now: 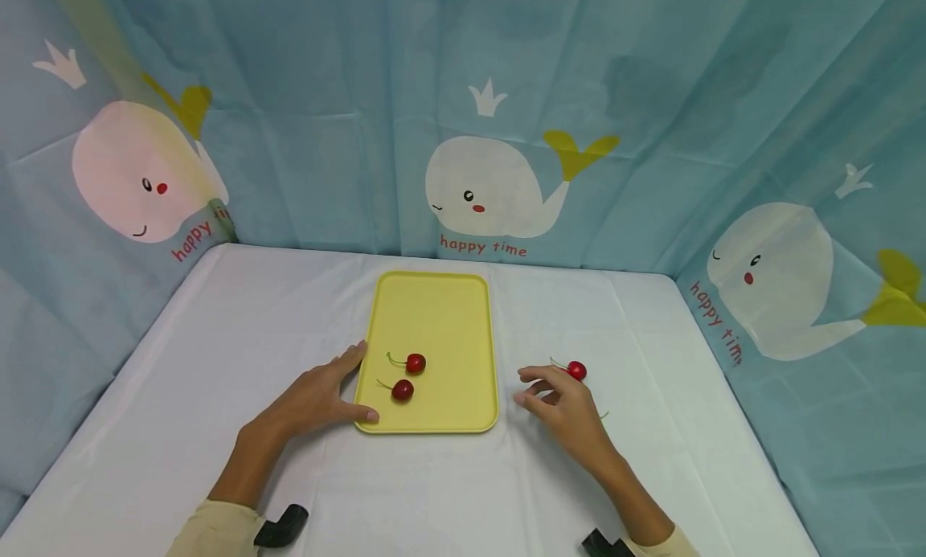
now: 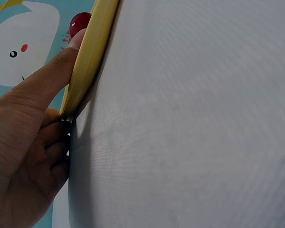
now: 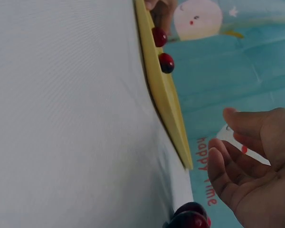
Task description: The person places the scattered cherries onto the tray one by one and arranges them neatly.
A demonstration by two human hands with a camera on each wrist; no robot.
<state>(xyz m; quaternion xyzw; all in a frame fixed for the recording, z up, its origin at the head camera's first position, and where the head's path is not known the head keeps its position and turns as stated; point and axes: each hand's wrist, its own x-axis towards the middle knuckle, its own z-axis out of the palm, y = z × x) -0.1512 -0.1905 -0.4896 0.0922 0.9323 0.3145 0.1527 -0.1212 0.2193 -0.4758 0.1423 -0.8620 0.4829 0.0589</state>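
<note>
A yellow tray lies on the white cloth, with two red cherries on its left half, an upper cherry and a lower cherry. At its left front corner my left hand rests with thumb and index spread, the thumb lying over the rim. Right of the tray, my right hand hovers with bent fingers and a gap between thumb and index; nothing is in it. Just beyond it lies a cherry. A green stem shows beside the hand, its fruit hidden. Cherries also appear low in the right wrist view.
White cloth covers the table. Blue curtains printed with whales enclose the back and both sides. A black wrist mount sits by the left sleeve and another black mount by the right.
</note>
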